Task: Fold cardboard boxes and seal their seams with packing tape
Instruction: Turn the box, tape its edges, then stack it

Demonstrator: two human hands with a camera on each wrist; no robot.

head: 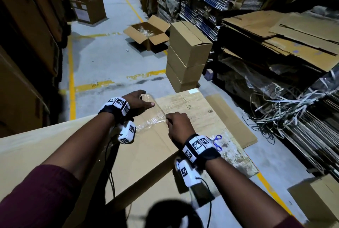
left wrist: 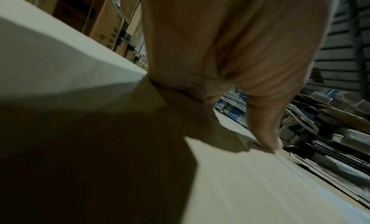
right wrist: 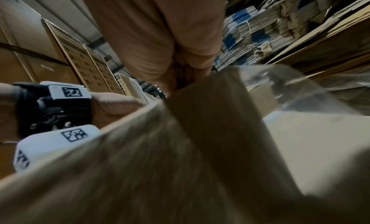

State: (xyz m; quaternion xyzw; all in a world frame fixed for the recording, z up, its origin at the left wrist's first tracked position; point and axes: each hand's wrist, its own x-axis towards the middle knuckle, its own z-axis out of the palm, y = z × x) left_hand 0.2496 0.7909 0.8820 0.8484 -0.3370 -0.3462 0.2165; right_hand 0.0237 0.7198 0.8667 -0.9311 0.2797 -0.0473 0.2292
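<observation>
Stacks of flat card fill the dim storeroom. On the floor lies a big flat box (head: pixel 150 154) with clear tape (head: pixel 156 117) across it. Left hand (head: pixel 136 103) holds the tape's far end, thumb out. Right hand (head: pixel 177 126) pinches the near end. Blue scissors (head: pixel 217 142) lie beside it.

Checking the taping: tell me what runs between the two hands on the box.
In the head view a strip of clear packing tape stretches from the left hand to the right hand, over the cardboard box.
</observation>
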